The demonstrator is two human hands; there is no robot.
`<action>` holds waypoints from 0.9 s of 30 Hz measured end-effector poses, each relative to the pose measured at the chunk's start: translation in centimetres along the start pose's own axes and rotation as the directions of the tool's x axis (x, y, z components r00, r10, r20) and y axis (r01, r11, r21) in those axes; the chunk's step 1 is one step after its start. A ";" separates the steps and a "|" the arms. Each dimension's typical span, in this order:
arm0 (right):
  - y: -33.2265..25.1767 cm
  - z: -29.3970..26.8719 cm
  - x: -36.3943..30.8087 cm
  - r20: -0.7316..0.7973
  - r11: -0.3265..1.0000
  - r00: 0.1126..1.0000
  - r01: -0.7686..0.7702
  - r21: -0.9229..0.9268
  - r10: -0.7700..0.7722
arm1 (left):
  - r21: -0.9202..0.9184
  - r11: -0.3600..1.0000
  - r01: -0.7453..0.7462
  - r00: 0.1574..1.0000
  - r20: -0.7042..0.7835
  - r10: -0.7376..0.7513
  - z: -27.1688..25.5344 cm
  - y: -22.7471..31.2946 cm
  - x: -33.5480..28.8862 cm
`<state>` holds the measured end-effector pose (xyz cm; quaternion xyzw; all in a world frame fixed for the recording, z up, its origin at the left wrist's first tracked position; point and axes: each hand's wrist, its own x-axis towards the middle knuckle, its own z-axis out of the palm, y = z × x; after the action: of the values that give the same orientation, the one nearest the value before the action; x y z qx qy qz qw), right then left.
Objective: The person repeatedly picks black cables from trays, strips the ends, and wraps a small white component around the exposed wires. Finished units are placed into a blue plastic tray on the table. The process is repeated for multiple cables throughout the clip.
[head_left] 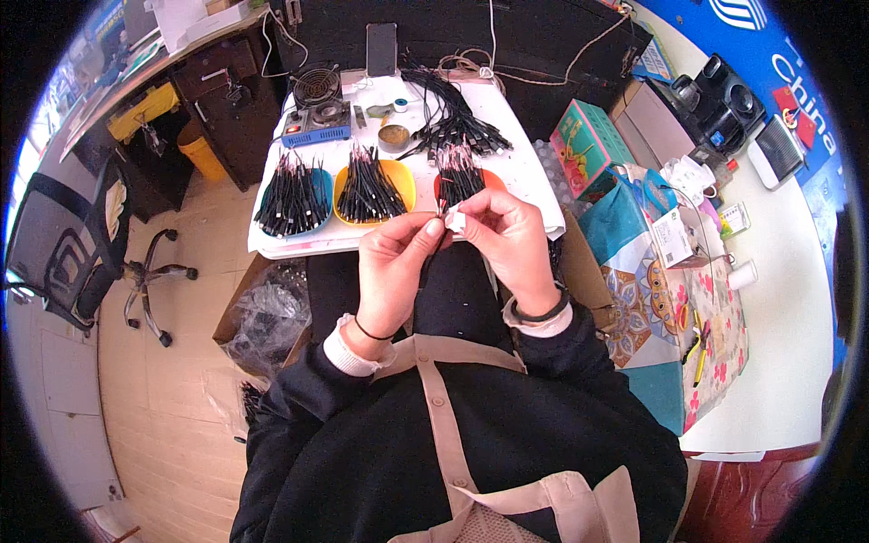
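Note:
Above my lap, at the table's near edge, my hands almost meet. My left hand (389, 271) pinches a thin black cable (438, 244) by its stripped end between thumb and forefinger. In the fingertips of my right hand (507, 240) is a small white piece (455, 221), held against the cable's end; its exact kind is too small to make out. Just beyond are three bowls of short black cables with pinkish wire ends: a blue bowl (325, 220), a yellow bowl (407, 181) and a red bowl (493, 181), the last partly hidden by my right hand.
On the white table (534, 195) stand a blue heating unit (317, 134), a small fan (317, 86), a round tin (394, 138), a phone (382, 50) and a heap of black cables (462, 127). A box with plastic bags (267, 312) is at lower left; yellow-handled pliers (699, 353) lie right.

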<state>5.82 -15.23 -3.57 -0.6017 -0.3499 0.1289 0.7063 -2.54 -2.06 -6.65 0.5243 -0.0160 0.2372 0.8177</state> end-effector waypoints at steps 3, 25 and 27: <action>0.0 0.9 -1.1 0.004 0.995 0.998 -0.055 0.082 0.055 | -0.083 0.994 0.066 0.997 -0.029 -0.068 0.4 0.3 -1.0; 0.8 0.4 -1.8 0.118 0.908 0.979 -0.201 0.367 0.169 | -0.206 0.951 0.232 0.972 0.084 -0.219 -0.2 0.9 -2.2; 0.9 0.2 -1.8 0.169 0.862 0.958 -0.282 0.421 0.231 | -0.259 0.923 0.284 0.957 0.130 -0.258 -0.4 0.9 -2.3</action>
<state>4.60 -15.88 -5.06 -0.4591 -0.2677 0.3313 0.7796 -5.01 -2.22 -6.68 0.4135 -0.0145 0.0925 0.9057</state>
